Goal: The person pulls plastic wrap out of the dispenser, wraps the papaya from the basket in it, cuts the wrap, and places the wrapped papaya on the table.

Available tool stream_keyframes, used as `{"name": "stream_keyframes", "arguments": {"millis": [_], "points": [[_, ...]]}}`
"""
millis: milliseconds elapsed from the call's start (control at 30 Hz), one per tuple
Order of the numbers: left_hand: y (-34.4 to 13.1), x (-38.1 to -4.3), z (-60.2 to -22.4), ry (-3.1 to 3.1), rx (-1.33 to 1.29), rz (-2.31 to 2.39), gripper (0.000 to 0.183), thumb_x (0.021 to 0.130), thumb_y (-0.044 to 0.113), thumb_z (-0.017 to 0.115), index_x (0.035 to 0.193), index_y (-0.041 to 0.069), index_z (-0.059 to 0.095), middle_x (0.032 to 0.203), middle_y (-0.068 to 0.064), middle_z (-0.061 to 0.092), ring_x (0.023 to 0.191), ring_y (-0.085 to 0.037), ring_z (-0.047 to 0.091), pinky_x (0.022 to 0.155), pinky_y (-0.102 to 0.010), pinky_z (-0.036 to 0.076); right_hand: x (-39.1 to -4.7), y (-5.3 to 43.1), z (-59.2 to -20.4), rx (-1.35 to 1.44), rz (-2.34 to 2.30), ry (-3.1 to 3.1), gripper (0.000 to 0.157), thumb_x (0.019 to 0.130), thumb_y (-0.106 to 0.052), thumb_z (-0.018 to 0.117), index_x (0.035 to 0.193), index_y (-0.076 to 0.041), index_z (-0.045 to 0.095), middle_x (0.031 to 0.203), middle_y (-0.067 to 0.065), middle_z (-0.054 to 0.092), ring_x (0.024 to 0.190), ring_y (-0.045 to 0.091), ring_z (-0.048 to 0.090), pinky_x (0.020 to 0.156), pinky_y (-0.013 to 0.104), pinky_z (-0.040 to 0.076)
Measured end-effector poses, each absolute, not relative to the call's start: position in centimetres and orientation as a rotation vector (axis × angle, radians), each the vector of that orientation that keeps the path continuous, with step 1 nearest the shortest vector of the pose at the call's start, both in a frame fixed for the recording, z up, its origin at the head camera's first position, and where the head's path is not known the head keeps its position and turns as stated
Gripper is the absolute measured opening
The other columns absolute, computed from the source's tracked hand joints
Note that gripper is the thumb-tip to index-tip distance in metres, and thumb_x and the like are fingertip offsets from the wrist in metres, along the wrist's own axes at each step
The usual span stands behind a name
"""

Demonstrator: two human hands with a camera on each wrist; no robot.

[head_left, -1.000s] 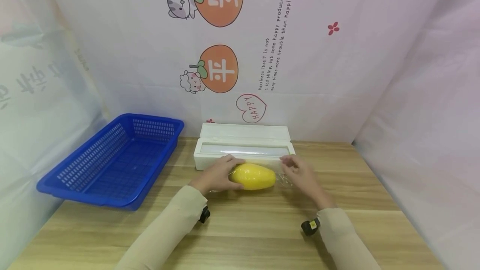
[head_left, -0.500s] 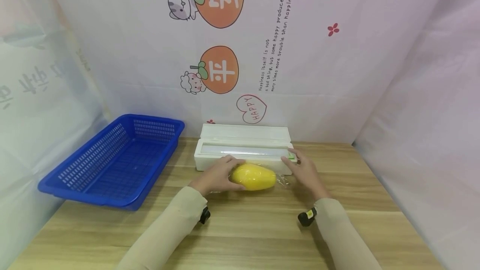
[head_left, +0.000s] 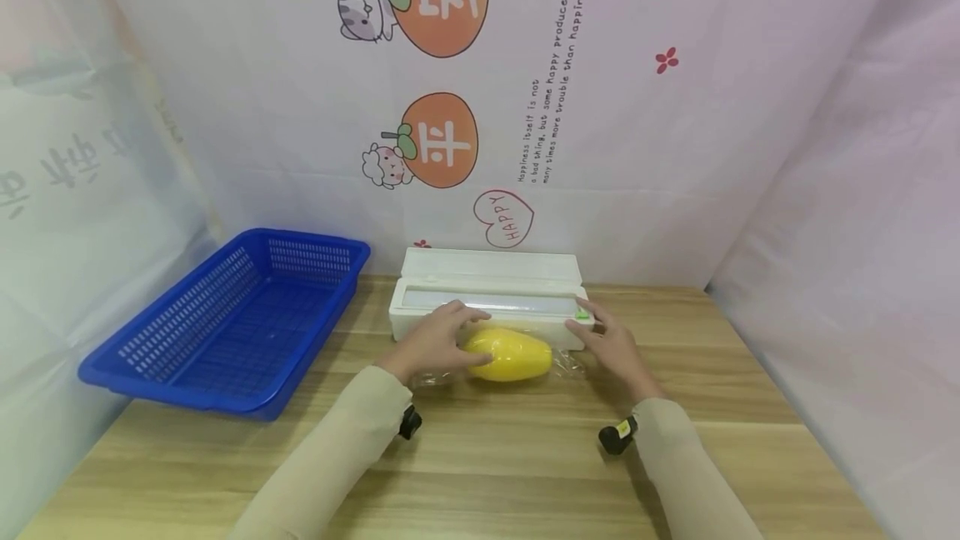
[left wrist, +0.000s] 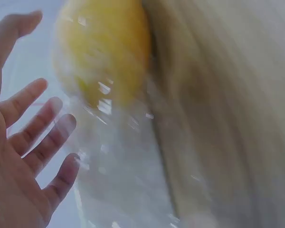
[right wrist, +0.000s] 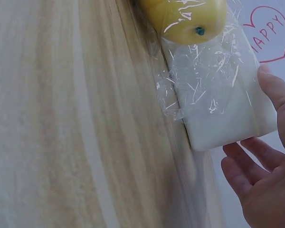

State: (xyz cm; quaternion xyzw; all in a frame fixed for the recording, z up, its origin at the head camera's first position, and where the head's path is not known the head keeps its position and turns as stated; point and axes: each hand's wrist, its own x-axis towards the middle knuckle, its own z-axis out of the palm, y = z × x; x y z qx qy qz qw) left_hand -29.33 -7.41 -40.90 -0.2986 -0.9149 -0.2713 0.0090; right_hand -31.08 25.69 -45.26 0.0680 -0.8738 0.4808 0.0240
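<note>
A yellow, papaya-shaped fruit point(head_left: 512, 356) lies on its side, wrapped in clear cling film point(right wrist: 199, 90) that trails from both its ends. Directly behind it stands a white cling film box point(head_left: 405, 322) with its lid raised. My left hand point(head_left: 435, 344) is at the fruit's left end; in the left wrist view its fingers are spread and apart from the fruit. My right hand point(head_left: 611, 348) holds the right end of the box between thumb and fingers, beside a small green piece point(head_left: 582, 314) on the box top.
On the left, a blue plastic basket point(head_left: 180, 394) stands on the wooden table point(head_left: 510, 465). A white printed cloth point(head_left: 622, 140) hangs behind the box, with pale sheets at both sides.
My right hand has moved from the film at the fruit's right end up to the box's right end. My left hand has loosened off the fruit, its fingers lifting.
</note>
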Motion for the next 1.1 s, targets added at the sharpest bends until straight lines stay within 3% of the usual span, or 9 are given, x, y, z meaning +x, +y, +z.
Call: {"name": "stream_keyframes", "arguments": {"millis": [300,533,700,900,1100], "points": [[0.0,-31.6,-36.6,-2.871,-1.198,-0.7,0.04,0.095,0.03,0.069,0.132,0.017,0.065,0.122,0.002,0.066,0.109,-0.014,0.06,0.093,-0.029,0.05,-31.6,26.3,-45.9,0.196,1.601,-2.681,0.074,0.092,-0.054,0.066,0.155,-0.027,0.038,0.16,0.016,0.03,0.131,0.042,0.047,0.1,0.054,0.047],[5.3,-33.6,-36.9,-2.872,-1.204,-0.831,0.033,0.098,0.015,0.065,0.131,0.016,0.067,0.123,0.001,0.068,0.109,-0.013,0.062,0.094,-0.025,0.05,-31.6,26.4,-46.1,0.184,1.657,-2.647,0.072,0.09,-0.056,0.068,0.152,-0.029,0.043,0.157,0.016,0.035,0.133,0.041,0.045,0.102,0.056,0.045],[7.9,-34.5,-38.4,-2.908,-1.098,-0.904,0.03,0.095,0.014,0.069,0.125,0.018,0.071,0.121,0.001,0.07,0.111,-0.013,0.062,0.095,-0.027,0.05,-31.5,26.5,-46.2,0.181,1.633,-2.682,0.079,0.091,-0.059,0.065,0.156,-0.024,0.037,0.161,0.017,0.027,0.136,0.043,0.041,0.106,0.063,0.037],[9.7,-35.3,-39.4,-2.892,-1.051,-0.857,0.027,0.094,0.009,0.067,0.118,0.017,0.075,0.116,0.003,0.071,0.104,-0.009,0.064,0.089,-0.021,0.05,-31.4,26.6,-46.4,0.117,1.658,-2.688,0.082,0.091,-0.059,0.065,0.158,-0.026,0.031,0.156,0.021,0.033,0.137,0.041,0.04,0.107,0.062,0.036],[10.4,-35.3,-39.2,-2.909,-0.93,-0.736,0.019,0.097,0.021,0.068,0.113,0.017,0.077,0.107,0.007,0.073,0.096,-0.007,0.065,0.085,-0.019,0.05,-31.4,26.6,-46.4,0.108,1.651,-2.672,0.081,0.089,-0.061,0.066,0.157,-0.027,0.035,0.159,0.02,0.028,0.136,0.041,0.04,0.106,0.062,0.036]]}}
